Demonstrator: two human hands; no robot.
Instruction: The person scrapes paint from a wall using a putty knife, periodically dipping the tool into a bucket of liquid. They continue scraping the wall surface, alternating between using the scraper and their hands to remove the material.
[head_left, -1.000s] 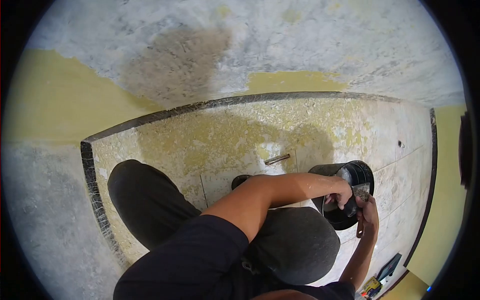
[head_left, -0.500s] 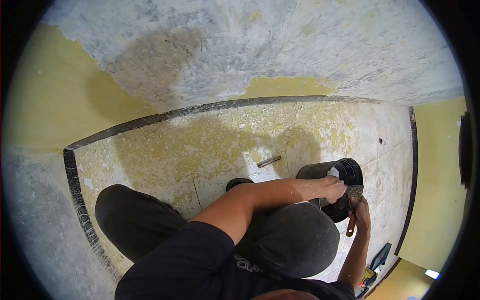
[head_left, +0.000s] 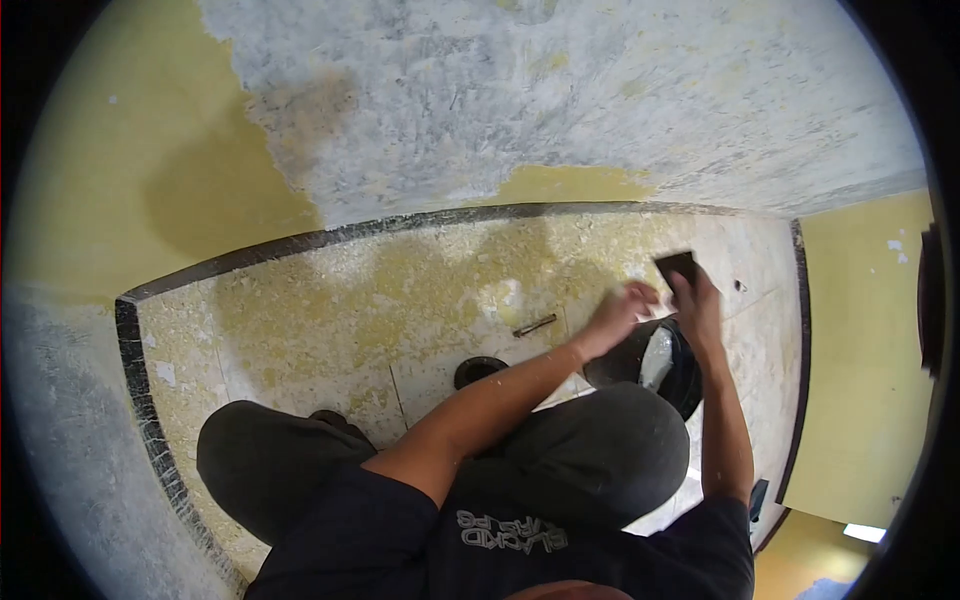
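My right hand [head_left: 700, 305] is wrapped round a putty knife, whose wide dark blade [head_left: 677, 263] points up toward the wall. Its brown handle, plain half a second ago, is hidden in my grip now. Close beside the blade, my left hand [head_left: 628, 312] has its fingers curled at a pale patch; motion blur keeps me from telling what it holds. Just below both hands lies the black bucket [head_left: 685, 385] on its side, its mouth facing right. Inside its mouth a whitish, shiny lump [head_left: 657, 358] shows.
Flakes of scraped paint cover the tiled floor [head_left: 400, 310]. A short stick-like piece [head_left: 535, 325] and a round black object [head_left: 480, 371] lie left of the bucket. Ahead rises a patchy grey and yellow wall [head_left: 500, 110]; my bent knees [head_left: 620, 450] are close to the bucket.
Both hands have come up out of the bucket's mouth, toward the wall. The putty knife rose with my right hand, its blade now above my fingers. My view has shifted slightly.
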